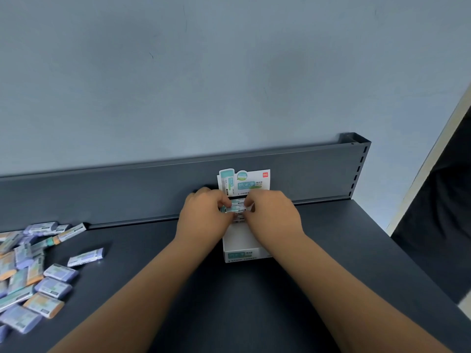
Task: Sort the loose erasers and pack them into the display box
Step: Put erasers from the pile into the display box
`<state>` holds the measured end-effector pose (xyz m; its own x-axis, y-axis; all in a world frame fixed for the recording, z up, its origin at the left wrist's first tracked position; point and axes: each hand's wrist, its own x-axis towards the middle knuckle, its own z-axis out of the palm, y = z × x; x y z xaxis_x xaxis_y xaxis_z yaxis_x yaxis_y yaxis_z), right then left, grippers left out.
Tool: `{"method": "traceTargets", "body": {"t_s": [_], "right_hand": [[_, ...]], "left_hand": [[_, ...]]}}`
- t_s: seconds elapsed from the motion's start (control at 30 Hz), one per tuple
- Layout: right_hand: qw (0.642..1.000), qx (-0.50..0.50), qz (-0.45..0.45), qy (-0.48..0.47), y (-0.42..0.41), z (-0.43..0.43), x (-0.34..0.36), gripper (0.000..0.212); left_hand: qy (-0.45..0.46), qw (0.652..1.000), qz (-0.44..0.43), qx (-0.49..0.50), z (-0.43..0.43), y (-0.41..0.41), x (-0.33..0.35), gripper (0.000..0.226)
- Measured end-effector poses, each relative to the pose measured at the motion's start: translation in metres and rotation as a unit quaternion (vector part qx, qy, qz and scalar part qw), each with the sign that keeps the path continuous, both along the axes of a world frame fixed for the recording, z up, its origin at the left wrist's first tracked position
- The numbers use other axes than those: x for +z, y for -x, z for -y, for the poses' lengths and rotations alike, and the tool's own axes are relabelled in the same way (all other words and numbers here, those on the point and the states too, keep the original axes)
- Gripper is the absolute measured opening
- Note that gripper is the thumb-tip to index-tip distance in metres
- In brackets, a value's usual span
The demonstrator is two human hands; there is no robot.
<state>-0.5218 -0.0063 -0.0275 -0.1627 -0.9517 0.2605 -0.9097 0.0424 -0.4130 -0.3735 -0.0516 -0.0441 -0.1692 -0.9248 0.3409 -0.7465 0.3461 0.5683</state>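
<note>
Left grip (204, 212) and right grip (272, 212) curled, pinching teal erasers (237, 203) at rear of box (239, 240) on bench (254, 314). Likely light, firm, slick-sleeved; best taken across long sides. Loose pile (30, 276) well apart, left.
</note>
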Motion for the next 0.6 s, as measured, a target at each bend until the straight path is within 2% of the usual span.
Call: {"method": "traceTargets", "body": {"t_s": [0.4,0.6], "right_hand": [[1.000,-0.009,-0.012,0.001,-0.003,-0.003,0.000,0.016],[1.000,-0.003,-0.003,0.028,-0.003,-0.009,0.004,0.017]], "left_hand": [[0.057,0.994,0.090,0.010,-0.007,0.003,-0.001,0.018],[0.068,0.993,0.091,0.013,-0.013,0.001,0.001,0.023]]}}
